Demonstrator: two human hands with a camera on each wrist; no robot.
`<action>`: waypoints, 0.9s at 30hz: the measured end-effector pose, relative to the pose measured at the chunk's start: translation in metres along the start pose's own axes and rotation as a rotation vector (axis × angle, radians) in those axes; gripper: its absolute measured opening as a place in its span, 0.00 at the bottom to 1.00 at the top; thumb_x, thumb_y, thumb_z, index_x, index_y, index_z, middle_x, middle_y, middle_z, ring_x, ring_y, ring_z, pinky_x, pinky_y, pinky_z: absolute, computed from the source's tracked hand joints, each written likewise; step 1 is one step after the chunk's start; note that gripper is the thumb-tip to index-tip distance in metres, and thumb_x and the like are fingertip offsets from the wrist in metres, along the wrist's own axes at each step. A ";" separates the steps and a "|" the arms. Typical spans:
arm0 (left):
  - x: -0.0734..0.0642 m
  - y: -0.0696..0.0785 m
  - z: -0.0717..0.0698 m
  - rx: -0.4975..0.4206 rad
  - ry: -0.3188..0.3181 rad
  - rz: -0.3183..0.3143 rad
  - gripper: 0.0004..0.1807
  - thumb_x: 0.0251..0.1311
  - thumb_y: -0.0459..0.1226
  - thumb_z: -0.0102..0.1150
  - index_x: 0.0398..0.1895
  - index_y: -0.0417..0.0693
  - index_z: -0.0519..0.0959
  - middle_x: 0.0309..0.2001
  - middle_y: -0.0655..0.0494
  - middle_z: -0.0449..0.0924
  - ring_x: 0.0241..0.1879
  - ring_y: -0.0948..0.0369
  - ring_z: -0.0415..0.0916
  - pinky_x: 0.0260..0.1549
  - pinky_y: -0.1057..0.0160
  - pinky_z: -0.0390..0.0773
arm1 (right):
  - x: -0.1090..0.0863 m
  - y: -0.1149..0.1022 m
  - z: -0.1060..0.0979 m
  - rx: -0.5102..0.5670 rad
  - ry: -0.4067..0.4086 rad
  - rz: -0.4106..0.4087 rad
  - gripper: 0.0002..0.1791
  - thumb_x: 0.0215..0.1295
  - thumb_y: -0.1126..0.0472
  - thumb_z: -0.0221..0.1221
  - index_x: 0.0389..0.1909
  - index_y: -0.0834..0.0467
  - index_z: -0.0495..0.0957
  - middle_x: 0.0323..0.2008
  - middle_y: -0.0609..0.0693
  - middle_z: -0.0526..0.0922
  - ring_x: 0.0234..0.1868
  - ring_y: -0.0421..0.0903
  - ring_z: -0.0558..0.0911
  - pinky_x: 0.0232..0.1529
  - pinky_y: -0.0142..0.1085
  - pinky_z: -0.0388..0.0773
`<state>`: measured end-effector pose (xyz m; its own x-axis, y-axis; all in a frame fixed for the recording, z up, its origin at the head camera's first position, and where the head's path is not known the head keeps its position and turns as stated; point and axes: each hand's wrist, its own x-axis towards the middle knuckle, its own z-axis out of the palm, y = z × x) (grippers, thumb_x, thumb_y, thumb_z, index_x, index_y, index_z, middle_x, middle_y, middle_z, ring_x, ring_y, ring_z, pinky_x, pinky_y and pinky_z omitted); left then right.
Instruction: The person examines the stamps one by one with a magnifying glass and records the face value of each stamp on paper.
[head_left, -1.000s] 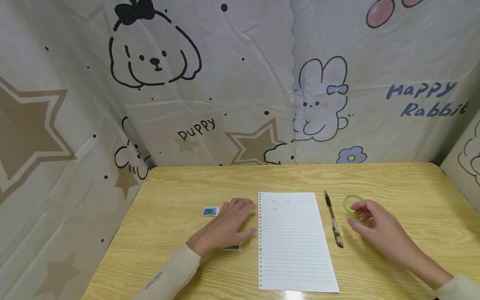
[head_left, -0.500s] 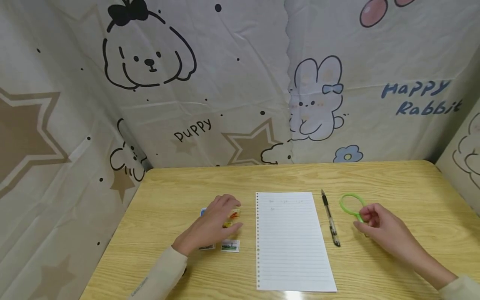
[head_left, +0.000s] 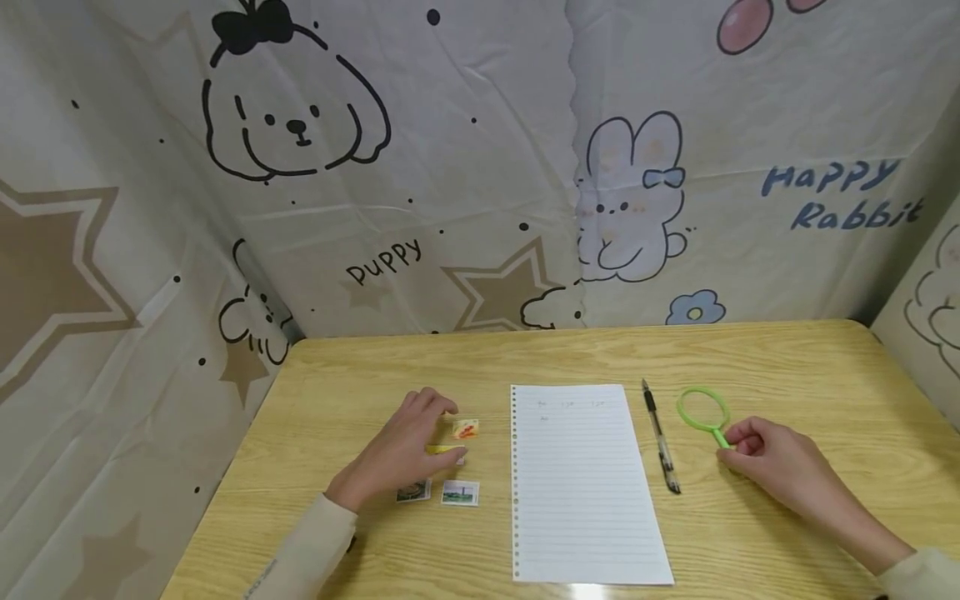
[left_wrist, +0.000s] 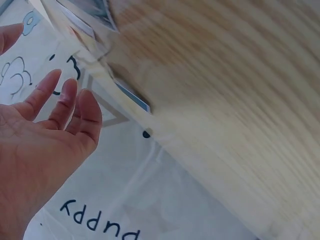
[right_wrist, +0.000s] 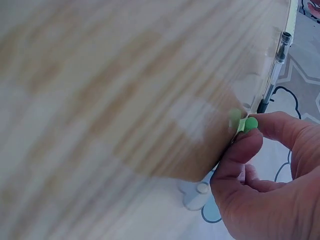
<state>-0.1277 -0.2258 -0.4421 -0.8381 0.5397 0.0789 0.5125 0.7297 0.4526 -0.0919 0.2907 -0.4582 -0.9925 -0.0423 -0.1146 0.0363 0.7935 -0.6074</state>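
My right hand (head_left: 772, 450) pinches the handle of a green magnifying glass (head_left: 722, 437) between thumb and fingers, its round lens lying toward the far side of the table. In the right wrist view the green handle end (right_wrist: 251, 124) pokes out between thumb and forefinger. My left hand (head_left: 397, 442) hovers over a group of small stamps, fingers relaxed and palm holding nothing. Beside its fingertips lies an orange-red stamp (head_left: 466, 429); a yellow stamp (head_left: 444, 450) is partly covered by the thumb. Nearer me are a dark stamp (head_left: 414, 491) and a green landscape stamp (head_left: 461, 493).
A lined sheet of paper (head_left: 585, 500) with a few faint written marks lies mid-table. Between it and the magnifying glass lies a black clear-barrelled pen (head_left: 662, 437). A patterned cloth (head_left: 480, 167) hangs behind the wooden table (head_left: 360, 367).
My left hand has drawn back left from the paper's edge, uncovering several stamps. My right hand has moved down from the ring of the magnifying glass and now grips its handle.
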 end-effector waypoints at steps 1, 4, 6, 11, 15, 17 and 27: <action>-0.001 -0.002 -0.001 0.001 0.001 -0.004 0.28 0.71 0.49 0.73 0.64 0.43 0.77 0.59 0.51 0.74 0.56 0.53 0.68 0.55 0.46 0.76 | 0.000 0.000 0.000 -0.004 -0.001 0.000 0.17 0.73 0.56 0.70 0.47 0.67 0.81 0.34 0.48 0.81 0.35 0.45 0.76 0.34 0.36 0.72; -0.003 -0.007 -0.002 0.001 0.002 -0.028 0.28 0.71 0.48 0.74 0.64 0.43 0.77 0.58 0.51 0.74 0.56 0.53 0.68 0.54 0.46 0.76 | 0.000 0.000 0.000 -0.013 0.001 -0.010 0.17 0.73 0.56 0.70 0.46 0.67 0.82 0.34 0.48 0.81 0.35 0.45 0.76 0.34 0.36 0.72; -0.005 -0.010 -0.002 0.000 0.003 -0.049 0.26 0.72 0.47 0.73 0.64 0.43 0.77 0.57 0.51 0.75 0.56 0.53 0.69 0.54 0.47 0.76 | 0.000 0.000 0.000 -0.023 0.008 -0.014 0.16 0.72 0.56 0.70 0.46 0.66 0.82 0.34 0.47 0.81 0.35 0.45 0.76 0.34 0.36 0.72; -0.007 -0.016 -0.002 0.014 0.049 -0.117 0.16 0.77 0.40 0.67 0.59 0.43 0.78 0.53 0.52 0.76 0.54 0.52 0.70 0.52 0.47 0.77 | 0.000 0.000 0.000 -0.027 0.004 -0.010 0.15 0.72 0.57 0.70 0.45 0.66 0.82 0.33 0.47 0.81 0.34 0.46 0.76 0.33 0.36 0.71; -0.009 -0.019 -0.003 0.044 0.099 -0.185 0.08 0.77 0.36 0.65 0.53 0.44 0.79 0.50 0.52 0.77 0.53 0.51 0.71 0.49 0.48 0.77 | 0.000 0.000 0.000 -0.028 0.005 -0.010 0.15 0.72 0.56 0.70 0.45 0.66 0.82 0.33 0.47 0.80 0.34 0.45 0.76 0.34 0.36 0.71; -0.009 -0.020 -0.003 0.053 0.111 -0.215 0.07 0.77 0.35 0.65 0.51 0.45 0.79 0.50 0.52 0.77 0.53 0.50 0.72 0.48 0.48 0.77 | 0.000 -0.001 0.001 -0.031 0.008 -0.011 0.15 0.72 0.57 0.70 0.45 0.65 0.82 0.33 0.46 0.80 0.35 0.44 0.76 0.34 0.36 0.71; -0.010 -0.027 -0.002 0.047 0.138 -0.281 0.07 0.73 0.33 0.69 0.47 0.45 0.79 0.46 0.53 0.76 0.49 0.51 0.70 0.49 0.48 0.76 | -0.001 0.001 0.002 -0.026 0.005 0.004 0.14 0.72 0.57 0.69 0.45 0.65 0.82 0.33 0.47 0.80 0.34 0.45 0.76 0.34 0.36 0.71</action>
<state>-0.1341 -0.2520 -0.4533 -0.9641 0.2539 0.0780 0.2622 0.8628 0.4323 -0.0908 0.2903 -0.4597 -0.9930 -0.0357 -0.1130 0.0376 0.8093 -0.5861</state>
